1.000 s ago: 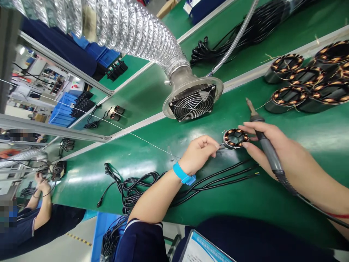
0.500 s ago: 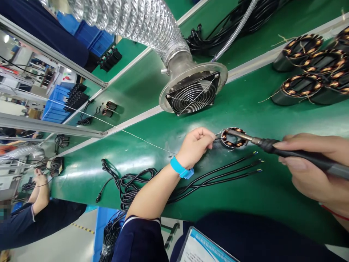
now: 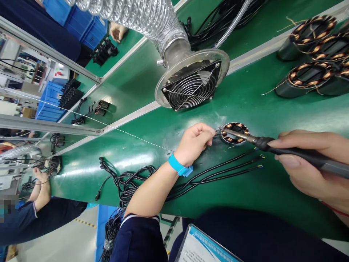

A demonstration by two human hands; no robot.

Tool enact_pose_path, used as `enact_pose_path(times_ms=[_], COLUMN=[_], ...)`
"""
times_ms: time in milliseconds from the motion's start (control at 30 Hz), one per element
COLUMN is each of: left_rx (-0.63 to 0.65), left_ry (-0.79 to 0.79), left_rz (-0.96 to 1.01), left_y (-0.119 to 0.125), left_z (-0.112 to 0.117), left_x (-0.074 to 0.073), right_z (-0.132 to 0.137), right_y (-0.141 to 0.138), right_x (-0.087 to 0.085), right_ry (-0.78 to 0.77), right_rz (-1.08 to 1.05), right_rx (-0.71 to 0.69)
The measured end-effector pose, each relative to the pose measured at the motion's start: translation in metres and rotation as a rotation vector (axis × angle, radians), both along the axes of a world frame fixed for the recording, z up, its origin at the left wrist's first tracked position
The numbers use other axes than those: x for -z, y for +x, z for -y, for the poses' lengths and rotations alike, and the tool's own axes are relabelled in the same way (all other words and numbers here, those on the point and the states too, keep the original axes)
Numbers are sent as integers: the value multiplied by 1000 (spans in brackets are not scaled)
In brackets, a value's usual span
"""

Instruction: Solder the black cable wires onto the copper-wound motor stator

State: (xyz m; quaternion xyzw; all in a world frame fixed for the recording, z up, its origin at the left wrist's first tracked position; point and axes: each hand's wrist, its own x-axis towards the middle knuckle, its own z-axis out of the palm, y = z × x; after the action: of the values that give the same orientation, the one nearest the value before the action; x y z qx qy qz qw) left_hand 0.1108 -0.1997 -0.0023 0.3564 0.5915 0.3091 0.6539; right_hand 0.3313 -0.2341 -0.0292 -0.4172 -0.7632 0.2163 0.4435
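My left hand [image 3: 195, 143], wearing a blue wristband [image 3: 180, 166], is closed in a pinch on a thin wire [image 3: 217, 131] at the left edge of a ring-shaped motor stator [image 3: 235, 141] with copper windings. Whether another lead is also in that pinch, I cannot tell. From the right, my right hand [image 3: 308, 163] grips a soldering iron [image 3: 260, 143] by its black handle. The iron's metal shaft crosses over the stator, and its tip is at the stator's left rim, close to my left fingertips.
Black cables [image 3: 212, 178] with stripped ends lie in front of the stator. Behind it stands a fume extractor fan [image 3: 192, 85] on a foil duct [image 3: 152, 25]. More wound stators [image 3: 305, 82] stand at the upper right. A thin white line [image 3: 131, 134] runs to my left wrist. A co-worker's hands [image 3: 40, 176] show at far left.
The iron's tip has shifted slightly left, to the stator's rim beside my left fingers. The view has moved a little. Another person's hand has appeared at the top, by the blue bins.
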Motion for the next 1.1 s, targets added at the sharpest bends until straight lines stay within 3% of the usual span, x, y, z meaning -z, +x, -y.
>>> enact_pose_path(times_ms=[100, 300, 567, 933, 1100], left_rx=[-4, 3, -16, -22, -35], left_ry=[4, 1, -1, 5, 8], left_rz=[15, 17, 24, 40, 55], left_y=[0, 0, 2, 1, 1], left_z=[0, 0, -1, -1, -1], left_x=[0, 0, -2, -2, -2], right_z=[0, -1, 4, -1, 4], right_y=[-3, 6, 3, 9, 3], right_x=[-3, 4, 2, 5, 13], right_ry=[-21, -70, -8, -44, -74], right_rz=[-11, -45, -18, -32, -109], right_rx=[47, 15, 35, -20, 107])
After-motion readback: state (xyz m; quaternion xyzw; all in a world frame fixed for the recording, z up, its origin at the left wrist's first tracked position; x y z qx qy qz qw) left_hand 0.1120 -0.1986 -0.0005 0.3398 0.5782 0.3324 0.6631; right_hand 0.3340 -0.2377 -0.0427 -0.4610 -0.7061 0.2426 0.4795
